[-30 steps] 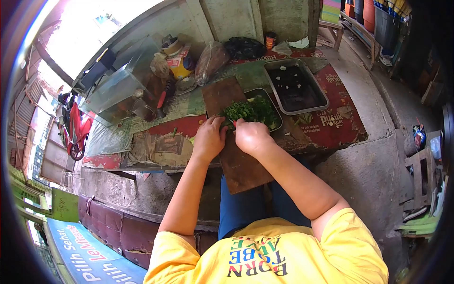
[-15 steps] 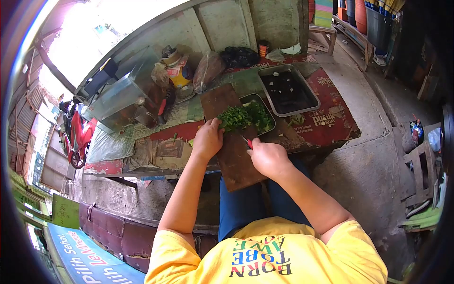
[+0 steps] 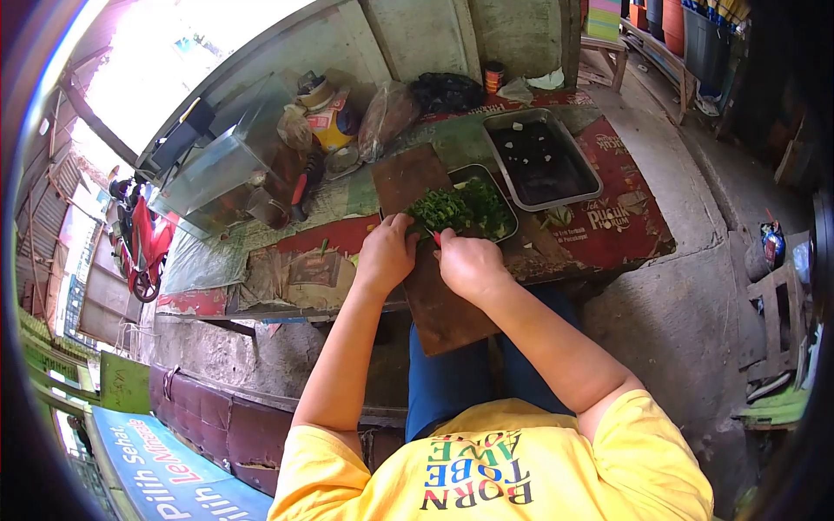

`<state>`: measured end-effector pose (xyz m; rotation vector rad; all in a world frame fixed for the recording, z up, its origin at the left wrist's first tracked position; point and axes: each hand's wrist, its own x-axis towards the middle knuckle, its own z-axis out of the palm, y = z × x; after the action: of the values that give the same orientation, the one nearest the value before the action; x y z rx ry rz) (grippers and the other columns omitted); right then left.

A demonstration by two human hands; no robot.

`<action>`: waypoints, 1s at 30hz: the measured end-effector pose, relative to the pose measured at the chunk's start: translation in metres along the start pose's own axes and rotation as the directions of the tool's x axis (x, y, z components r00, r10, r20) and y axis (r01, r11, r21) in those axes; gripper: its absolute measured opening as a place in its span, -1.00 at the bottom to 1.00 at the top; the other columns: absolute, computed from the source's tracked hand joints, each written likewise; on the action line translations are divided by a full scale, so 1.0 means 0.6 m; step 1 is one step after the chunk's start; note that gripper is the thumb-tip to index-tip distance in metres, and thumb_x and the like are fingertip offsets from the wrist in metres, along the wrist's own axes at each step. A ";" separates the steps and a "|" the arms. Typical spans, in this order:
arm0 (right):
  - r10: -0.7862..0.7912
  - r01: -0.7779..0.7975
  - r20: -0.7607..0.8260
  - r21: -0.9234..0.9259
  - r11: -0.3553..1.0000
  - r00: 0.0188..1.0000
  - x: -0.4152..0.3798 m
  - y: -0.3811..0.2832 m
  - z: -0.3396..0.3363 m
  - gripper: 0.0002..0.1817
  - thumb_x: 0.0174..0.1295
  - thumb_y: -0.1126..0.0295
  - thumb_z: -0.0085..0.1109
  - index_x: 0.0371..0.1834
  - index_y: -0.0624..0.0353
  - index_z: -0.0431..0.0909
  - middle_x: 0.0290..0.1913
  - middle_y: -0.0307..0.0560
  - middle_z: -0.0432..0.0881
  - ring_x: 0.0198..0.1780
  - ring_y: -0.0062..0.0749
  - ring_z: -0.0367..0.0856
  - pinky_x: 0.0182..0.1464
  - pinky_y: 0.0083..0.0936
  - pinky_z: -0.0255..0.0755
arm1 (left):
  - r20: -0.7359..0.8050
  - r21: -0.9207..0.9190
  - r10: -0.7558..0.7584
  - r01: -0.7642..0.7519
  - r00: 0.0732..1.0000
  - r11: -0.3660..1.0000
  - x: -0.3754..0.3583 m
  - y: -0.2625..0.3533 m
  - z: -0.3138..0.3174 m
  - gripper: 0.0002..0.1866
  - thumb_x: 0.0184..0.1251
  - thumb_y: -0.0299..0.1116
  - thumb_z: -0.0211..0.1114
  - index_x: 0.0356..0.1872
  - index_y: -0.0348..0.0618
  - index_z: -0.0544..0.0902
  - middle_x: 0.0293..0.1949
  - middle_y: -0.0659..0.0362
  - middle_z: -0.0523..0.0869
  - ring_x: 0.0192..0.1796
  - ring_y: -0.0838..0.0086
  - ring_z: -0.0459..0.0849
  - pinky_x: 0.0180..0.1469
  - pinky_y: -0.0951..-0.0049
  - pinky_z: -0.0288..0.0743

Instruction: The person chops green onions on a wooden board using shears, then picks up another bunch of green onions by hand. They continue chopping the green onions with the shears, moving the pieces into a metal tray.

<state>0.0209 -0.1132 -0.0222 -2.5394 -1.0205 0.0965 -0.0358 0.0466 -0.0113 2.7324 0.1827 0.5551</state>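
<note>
A brown wooden cutting board (image 3: 447, 308) lies lengthwise in front of me, its near end over my lap. On it is a heap of chopped leafy greens (image 3: 434, 208). My right hand (image 3: 473, 267) is closed around the red handle of a knife (image 3: 437, 237); the blade is mostly hidden. My left hand (image 3: 387, 256) rests at the left edge of the greens, fingers bent together; what they grip is hidden. Against the board's right side stands a metal tray (image 3: 515, 227) with more greens in it.
A larger metal tray (image 3: 598, 193) with dark contents and small white pieces sits to the right. Behind are plastic bags (image 3: 387, 122), a small can (image 3: 493, 78) and a glass case (image 3: 217, 169). The low table's front edge (image 3: 261, 314) runs left of my arms.
My right hand with the knife has moved left and slightly up, close to my left hand and the greens. My left hand stays at about the same spot. The view has shifted slightly.
</note>
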 end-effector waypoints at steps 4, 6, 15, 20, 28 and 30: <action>0.027 -0.024 0.108 -0.030 0.999 0.994 0.035 -0.014 -0.014 -0.71 0.33 0.30 0.01 -0.06 0.30 0.44 -0.30 0.15 0.73 -0.21 -0.06 0.76 -0.22 -0.15 0.61 | -0.042 -0.006 0.025 -0.025 0.999 1.000 -0.002 -0.005 0.005 -0.74 0.28 -0.38 0.24 -0.04 -0.23 0.59 -0.08 -0.05 0.68 -0.07 -0.02 0.67 -0.03 0.08 0.55; 0.052 -0.045 0.169 -0.044 0.998 0.984 0.033 -0.014 -0.016 -0.70 0.31 0.35 -0.02 0.01 0.32 0.44 -0.23 0.15 0.74 -0.15 -0.10 0.77 -0.18 -0.18 0.62 | -0.044 -0.011 0.019 -0.019 0.999 1.000 -0.004 -0.003 0.005 -0.74 0.28 -0.38 0.24 -0.04 -0.23 0.59 -0.08 -0.05 0.68 -0.06 -0.02 0.66 -0.03 0.08 0.55; 0.021 -0.017 0.065 -0.059 0.998 0.998 -0.115 0.010 -0.037 -0.72 0.36 0.25 0.04 -0.16 0.30 0.42 -0.44 0.15 0.70 -0.33 0.02 0.74 -0.28 -0.12 0.59 | -0.053 -0.033 0.016 -0.018 0.998 0.999 -0.006 -0.010 0.011 -0.72 0.27 -0.38 0.28 -0.03 -0.21 0.55 -0.08 -0.09 0.67 -0.04 -0.08 0.64 -0.04 0.08 0.54; -0.013 0.015 0.058 -0.040 0.999 0.998 -0.123 0.025 -0.047 -0.69 0.39 0.20 0.04 -0.16 0.30 0.41 -0.48 0.14 0.69 -0.38 -0.01 0.74 -0.32 -0.14 0.59 | -0.057 -0.029 -0.008 0.006 0.998 1.000 -0.001 -0.004 0.003 -0.71 0.27 -0.37 0.28 -0.04 -0.18 0.47 -0.12 -0.13 0.67 -0.06 -0.11 0.63 -0.07 0.03 0.52; -0.013 0.013 -0.038 0.009 1.000 0.999 -0.064 0.001 -0.032 -0.70 0.37 0.22 0.04 -0.13 0.30 0.44 -0.46 0.09 0.71 -0.35 -0.05 0.75 -0.34 -0.17 0.59 | -0.002 0.014 0.013 -0.013 1.000 1.000 0.001 0.003 -0.001 -0.73 0.27 -0.40 0.26 -0.06 -0.23 0.49 -0.09 -0.10 0.67 -0.06 -0.08 0.65 -0.07 0.04 0.55; -0.033 0.033 -0.050 0.000 0.999 0.998 -0.058 0.002 -0.025 -0.69 0.37 0.20 0.06 -0.14 0.29 0.43 -0.48 0.09 0.70 -0.39 -0.06 0.75 -0.37 -0.18 0.59 | 0.002 0.014 0.014 -0.014 1.000 1.000 0.001 0.002 -0.003 -0.74 0.27 -0.40 0.26 -0.06 -0.23 0.49 -0.09 -0.10 0.67 -0.06 -0.08 0.65 -0.07 0.04 0.55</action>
<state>-0.0007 -0.1428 -0.0116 -2.5094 -1.0426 0.0235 -0.0358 0.0462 -0.0089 2.7495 0.1681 0.5567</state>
